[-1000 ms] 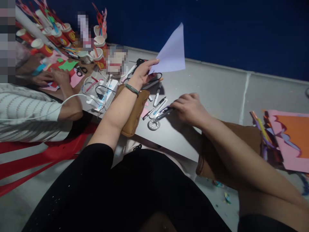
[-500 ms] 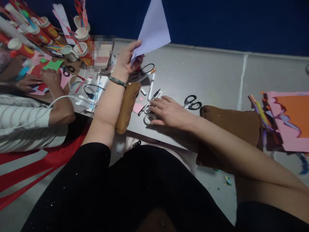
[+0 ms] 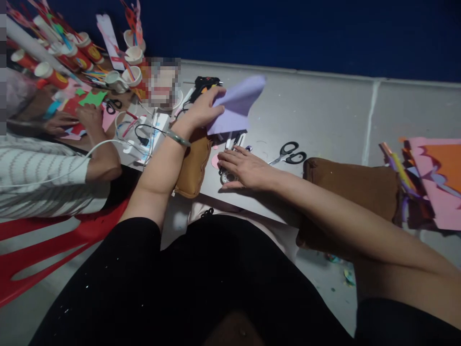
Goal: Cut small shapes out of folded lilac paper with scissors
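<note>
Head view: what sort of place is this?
Probably a paper-craft workspace; classroom or workshop, I can't tell. Signs: lilac paper in the left hand, black-handled scissors on the grey table, and red cups of craft pieces at upper left.

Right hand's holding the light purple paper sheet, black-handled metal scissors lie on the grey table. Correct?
Wrong hand: the head view shows the left hand holding the light purple paper sheet. The black-handled metal scissors do lie on the grey table.
</note>
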### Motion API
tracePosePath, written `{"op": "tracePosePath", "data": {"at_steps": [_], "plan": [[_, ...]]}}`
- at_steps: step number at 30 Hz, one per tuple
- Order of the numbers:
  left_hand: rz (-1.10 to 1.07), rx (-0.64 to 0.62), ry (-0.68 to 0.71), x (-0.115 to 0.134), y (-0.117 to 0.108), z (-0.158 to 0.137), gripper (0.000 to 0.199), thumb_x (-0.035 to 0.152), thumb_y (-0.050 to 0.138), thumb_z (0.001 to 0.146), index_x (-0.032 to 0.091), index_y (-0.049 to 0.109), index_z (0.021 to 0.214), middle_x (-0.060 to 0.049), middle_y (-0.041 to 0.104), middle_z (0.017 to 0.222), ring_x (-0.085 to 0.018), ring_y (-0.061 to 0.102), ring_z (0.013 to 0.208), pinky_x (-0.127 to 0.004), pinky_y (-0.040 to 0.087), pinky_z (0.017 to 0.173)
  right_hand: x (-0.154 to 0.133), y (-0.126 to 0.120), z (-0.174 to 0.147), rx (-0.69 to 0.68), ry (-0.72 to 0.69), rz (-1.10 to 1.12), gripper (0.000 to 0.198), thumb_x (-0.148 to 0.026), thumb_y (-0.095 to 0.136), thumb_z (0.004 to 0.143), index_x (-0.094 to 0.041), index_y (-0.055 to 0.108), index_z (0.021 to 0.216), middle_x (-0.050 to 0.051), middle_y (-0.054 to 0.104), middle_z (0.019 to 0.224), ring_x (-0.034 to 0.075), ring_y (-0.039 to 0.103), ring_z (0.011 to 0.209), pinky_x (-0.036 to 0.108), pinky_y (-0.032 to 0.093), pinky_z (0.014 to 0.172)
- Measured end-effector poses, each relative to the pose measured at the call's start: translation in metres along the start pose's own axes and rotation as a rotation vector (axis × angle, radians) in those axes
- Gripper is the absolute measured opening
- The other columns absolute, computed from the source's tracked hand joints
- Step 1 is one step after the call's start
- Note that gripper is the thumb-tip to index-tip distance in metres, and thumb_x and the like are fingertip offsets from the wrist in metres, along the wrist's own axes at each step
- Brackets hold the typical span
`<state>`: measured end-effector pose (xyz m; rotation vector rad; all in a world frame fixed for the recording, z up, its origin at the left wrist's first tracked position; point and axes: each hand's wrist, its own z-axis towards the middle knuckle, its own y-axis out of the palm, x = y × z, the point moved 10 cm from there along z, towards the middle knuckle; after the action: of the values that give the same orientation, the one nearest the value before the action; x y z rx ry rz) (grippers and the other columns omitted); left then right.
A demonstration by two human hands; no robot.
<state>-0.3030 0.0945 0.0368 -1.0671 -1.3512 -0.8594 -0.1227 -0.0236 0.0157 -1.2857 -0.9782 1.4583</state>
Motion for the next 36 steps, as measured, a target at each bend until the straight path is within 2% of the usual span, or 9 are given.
{"op": "tracePosePath", "data": {"at_steps": [2,5,11,15,19,23,27,31,36], "plan": [[0.165,-0.069,0.043,-0.001,0.008,-0.018,0.041,0.005,0.072,0.064,0.027,0.077,0.098,-0.006,0.075,0.127,-0.032,0.050,0.148,-0.039,0.028,0.132,0.002,0.002,-0.004,0.007,0.011,-0.020,0.070,-0.066,0.056,0.101,-0.009,0.066,0.140,0.026,0.062,0.150,0.039,0.052,0.145,0.060,0.034,0.122],[0.172,-0.081,0.080,-0.008,0.012,-0.035,0.039,0.010,0.069,0.069,0.029,0.076,0.102,-0.007,0.072,0.134,-0.031,0.043,0.154,-0.037,0.021,0.134,0.004,0.004,-0.007,0.009,0.005,-0.048,0.066,-0.066,0.057,0.100,-0.012,0.069,0.135,0.024,0.064,0.146,0.039,0.055,0.140,0.059,0.037,0.119],[0.173,-0.052,0.106,-0.020,0.010,-0.028,0.041,0.012,0.068,0.068,0.031,0.074,0.104,-0.006,0.067,0.142,-0.029,0.039,0.156,-0.036,0.016,0.135,0.011,0.003,-0.009,0.012,0.017,-0.061,0.053,-0.060,0.056,0.103,-0.016,0.073,0.126,0.021,0.070,0.136,0.037,0.060,0.132,0.062,0.034,0.119],[0.156,-0.023,0.064,-0.023,-0.006,-0.015,0.038,0.011,0.066,0.067,0.026,0.074,0.100,-0.009,0.073,0.125,-0.030,0.044,0.153,-0.037,0.026,0.131,0.019,0.004,-0.009,0.007,0.081,-0.024,0.055,-0.057,0.061,0.100,-0.014,0.071,0.133,0.023,0.065,0.146,0.039,0.055,0.140,0.062,0.032,0.121],[0.044,-0.011,0.113,-0.011,-0.036,-0.008,0.034,0.014,0.065,0.067,0.026,0.069,0.098,-0.001,0.074,0.109,-0.029,0.058,0.129,-0.041,0.042,0.119,0.023,0.006,-0.008,0.005,0.105,0.002,0.067,-0.060,0.060,0.100,-0.010,0.064,0.145,0.025,0.058,0.155,0.040,0.049,0.148,0.061,0.031,0.124],[-0.038,0.060,0.076,-0.006,-0.072,-0.008,0.016,0.029,0.060,0.080,0.030,0.065,0.096,0.004,0.072,0.094,-0.026,0.049,0.138,-0.044,0.041,0.119,0.024,0.005,0.001,0.033,0.090,0.010,0.064,-0.061,0.060,0.100,-0.012,0.066,0.142,0.023,0.061,0.152,0.040,0.051,0.145,0.062,0.034,0.122],[-0.120,0.080,-0.053,-0.009,-0.084,-0.018,0.018,0.030,0.042,0.091,0.040,0.057,0.094,0.001,0.062,0.066,-0.017,0.038,0.145,-0.042,0.045,0.116,0.028,0.004,0.014,0.076,0.054,-0.019,0.064,-0.061,0.056,0.102,-0.013,0.065,0.144,0.021,0.058,0.156,0.038,0.048,0.148,0.059,0.034,0.122],[-0.153,0.127,-0.108,-0.009,-0.090,-0.028,0.019,0.033,0.039,0.093,0.040,0.056,0.098,-0.002,0.063,0.066,-0.018,0.031,0.155,-0.049,0.030,0.133,0.046,0.006,0.020,0.065,0.123,-0.065,0.063,-0.062,0.059,0.100,-0.017,0.065,0.144,0.019,0.063,0.152,0.039,0.050,0.145,0.061,0.034,0.121],[-0.277,0.155,-0.114,-0.013,-0.096,-0.030,0.014,0.032,0.041,0.090,0.037,0.054,0.090,-0.003,0.064,0.068,-0.021,0.017,0.163,-0.052,0.010,0.140,0.063,0.000,0.015,0.034,0.248,-0.122,0.055,-0.061,0.058,0.101,-0.012,0.073,0.120,0.022,0.073,0.128,0.039,0.061,0.125,0.061,0.037,0.116]]}}
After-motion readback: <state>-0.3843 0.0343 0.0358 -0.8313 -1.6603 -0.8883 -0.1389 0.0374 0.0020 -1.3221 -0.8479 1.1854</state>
